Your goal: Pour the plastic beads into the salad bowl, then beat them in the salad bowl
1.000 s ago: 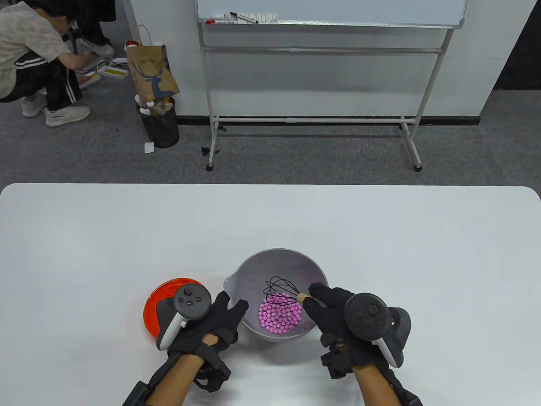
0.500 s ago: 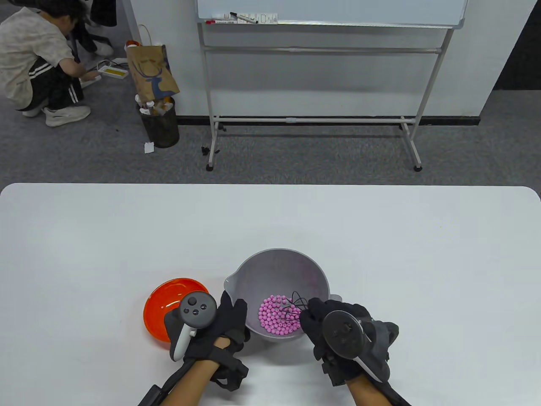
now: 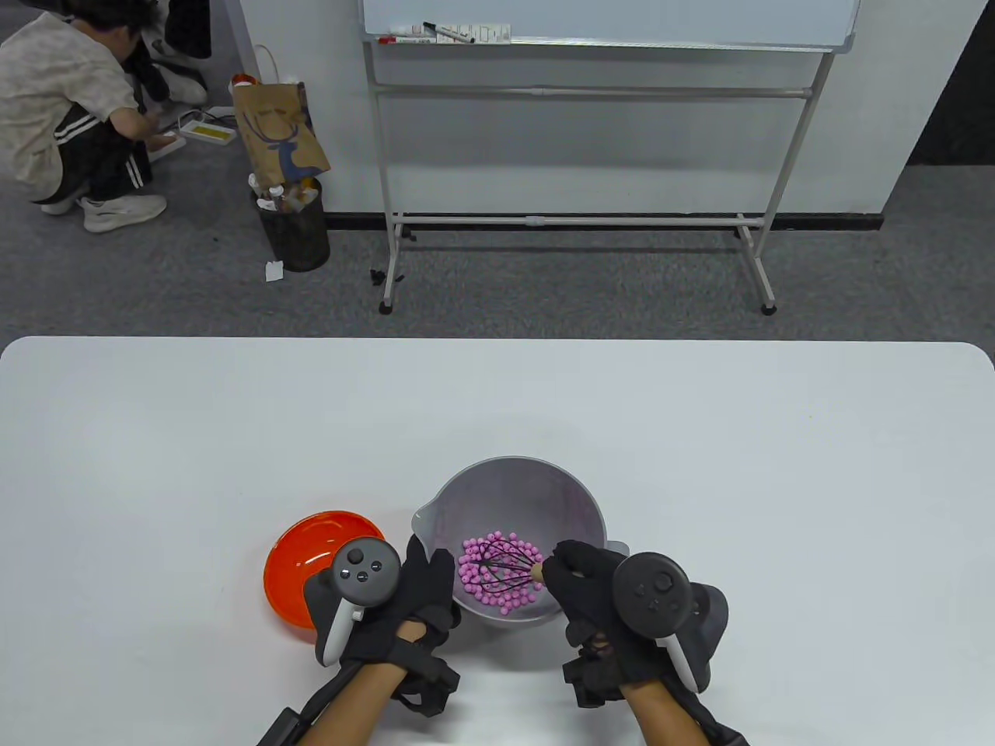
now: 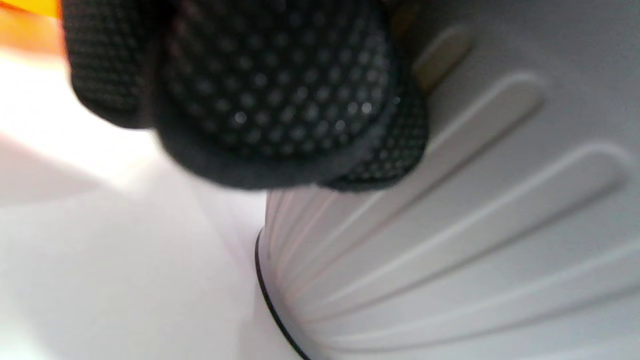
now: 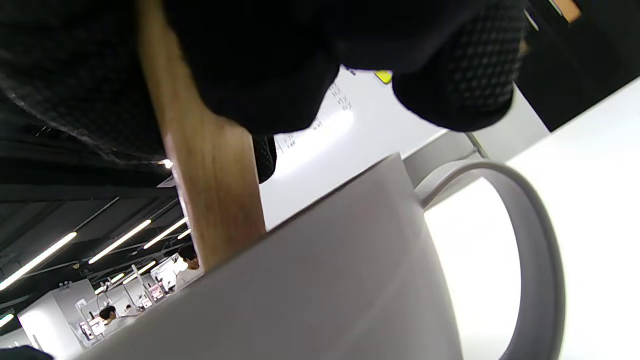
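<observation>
A grey salad bowl (image 3: 544, 486) with a spout and a side handle stands near the table's front edge, with pink plastic beads (image 3: 476, 584) heaped in its bottom. My right hand (image 3: 591, 594) grips the wooden handle (image 5: 210, 190) of a black wire whisk (image 3: 505, 573), whose head lies among the beads. My left hand (image 3: 424, 590) rests against the bowl's left outer wall (image 4: 475, 225) with fingers fairly straight. The bowl's handle (image 5: 530, 240) shows close in the right wrist view.
An empty orange dish (image 3: 307, 559) lies just left of the bowl, partly under my left hand's tracker. Beyond the table, a whiteboard stand (image 3: 575, 217), a bin (image 3: 295, 229) with a paper bag, and a crouching person (image 3: 70, 132) are on the carpet.
The whisk swept from the bowl's middle to its near right side, then left into the beads, pushing them leftward. My right hand followed; the left shifted slightly right against the bowl.
</observation>
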`<state>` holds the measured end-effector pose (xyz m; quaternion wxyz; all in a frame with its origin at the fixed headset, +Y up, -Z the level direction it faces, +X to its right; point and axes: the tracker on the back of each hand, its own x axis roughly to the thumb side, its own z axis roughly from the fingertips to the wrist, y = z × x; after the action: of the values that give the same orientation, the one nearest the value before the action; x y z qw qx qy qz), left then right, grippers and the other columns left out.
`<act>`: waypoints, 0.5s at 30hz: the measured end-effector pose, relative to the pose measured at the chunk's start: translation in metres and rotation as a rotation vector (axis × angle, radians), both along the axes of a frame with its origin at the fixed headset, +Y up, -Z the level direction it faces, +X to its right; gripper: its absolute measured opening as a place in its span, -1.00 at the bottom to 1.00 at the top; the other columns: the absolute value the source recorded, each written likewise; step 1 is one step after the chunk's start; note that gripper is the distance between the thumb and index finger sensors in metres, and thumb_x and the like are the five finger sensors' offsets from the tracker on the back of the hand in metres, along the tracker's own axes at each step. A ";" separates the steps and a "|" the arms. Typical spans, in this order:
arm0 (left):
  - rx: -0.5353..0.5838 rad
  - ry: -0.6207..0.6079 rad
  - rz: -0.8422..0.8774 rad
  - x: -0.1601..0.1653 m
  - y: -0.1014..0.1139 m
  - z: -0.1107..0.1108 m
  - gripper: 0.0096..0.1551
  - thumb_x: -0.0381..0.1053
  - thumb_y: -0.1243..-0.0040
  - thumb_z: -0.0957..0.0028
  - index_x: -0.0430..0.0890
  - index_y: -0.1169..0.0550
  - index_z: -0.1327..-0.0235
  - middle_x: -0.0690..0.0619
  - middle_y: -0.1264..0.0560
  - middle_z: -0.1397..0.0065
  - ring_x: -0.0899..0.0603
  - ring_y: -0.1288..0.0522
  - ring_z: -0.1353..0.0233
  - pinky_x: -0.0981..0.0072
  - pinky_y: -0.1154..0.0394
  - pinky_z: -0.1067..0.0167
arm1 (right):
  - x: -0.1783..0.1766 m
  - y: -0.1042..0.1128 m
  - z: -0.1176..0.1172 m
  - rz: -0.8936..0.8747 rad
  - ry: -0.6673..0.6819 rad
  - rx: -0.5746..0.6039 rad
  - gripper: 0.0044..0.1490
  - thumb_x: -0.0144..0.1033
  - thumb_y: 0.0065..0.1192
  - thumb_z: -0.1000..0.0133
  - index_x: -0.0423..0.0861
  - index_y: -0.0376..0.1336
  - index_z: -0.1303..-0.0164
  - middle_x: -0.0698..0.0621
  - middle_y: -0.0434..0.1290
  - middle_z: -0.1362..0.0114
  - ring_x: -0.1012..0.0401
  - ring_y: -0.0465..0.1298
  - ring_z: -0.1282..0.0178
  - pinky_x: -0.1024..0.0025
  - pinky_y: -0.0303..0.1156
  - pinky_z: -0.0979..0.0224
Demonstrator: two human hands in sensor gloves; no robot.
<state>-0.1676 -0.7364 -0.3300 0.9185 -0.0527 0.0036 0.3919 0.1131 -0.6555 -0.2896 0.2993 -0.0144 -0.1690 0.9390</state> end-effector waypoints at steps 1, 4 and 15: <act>0.003 0.002 -0.004 0.000 0.000 0.000 -0.11 0.36 0.26 -0.15 -0.30 -0.25 -0.45 0.13 -0.78 0.39 0.07 -0.74 0.55 0.12 -0.69 0.16 | 0.000 0.000 0.001 0.023 -0.010 0.007 -0.47 0.15 0.59 0.12 0.02 0.63 0.12 0.04 0.65 0.52 0.21 0.54 0.68 0.20 0.59 0.02; 0.003 0.003 -0.001 0.000 0.000 0.000 -0.11 0.36 0.26 -0.15 -0.30 -0.25 -0.45 0.13 -0.78 0.39 0.07 -0.74 0.55 0.12 -0.69 0.16 | -0.001 0.001 0.003 0.104 -0.045 0.062 -0.46 0.15 0.60 0.13 0.02 0.63 0.11 0.04 0.66 0.51 0.20 0.55 0.67 0.20 0.59 0.01; 0.014 0.008 -0.015 0.001 0.000 0.001 -0.10 0.36 0.28 -0.15 -0.30 -0.25 -0.45 0.12 -0.78 0.38 0.07 -0.74 0.55 0.11 -0.69 0.15 | -0.009 0.019 0.019 0.294 -0.052 0.124 -0.47 0.15 0.63 0.17 0.00 0.65 0.19 0.04 0.65 0.57 0.19 0.54 0.70 0.20 0.59 0.02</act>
<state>-0.1670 -0.7364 -0.3290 0.9218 -0.0446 0.0050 0.3850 0.1042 -0.6361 -0.2703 0.1545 0.0046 -0.2347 0.9597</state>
